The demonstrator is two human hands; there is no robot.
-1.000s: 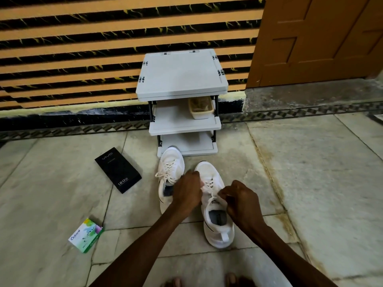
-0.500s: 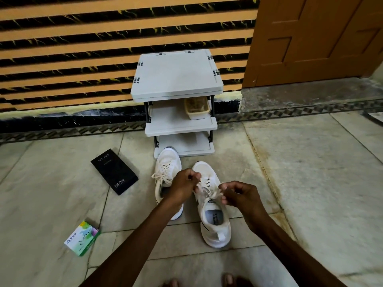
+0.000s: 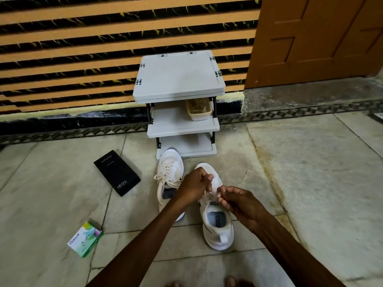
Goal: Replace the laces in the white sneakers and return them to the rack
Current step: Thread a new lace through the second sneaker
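Rack (image 3: 179,79) against wall (image 3: 83,48): top shelf bare. Middle shelf: left part free, tray (image 3: 199,110) fills right side. Bottom shelf: right part free, toe of left sneaker (image 3: 170,168) blocks front left corner. Right sneaker (image 3: 217,228) just beside it, narrow gap between. Left hand (image 3: 195,187) and right hand (image 3: 238,201) crowd space above right sneaker's front, each pinching lace (image 3: 209,192). Black box (image 3: 117,172) and green box (image 3: 85,239) obstruct floor (image 3: 310,193) at left, well apart. Floor right of sneakers open.

Matt plastic rack (image 3: 178,79), worn stone floor (image 3: 310,183)
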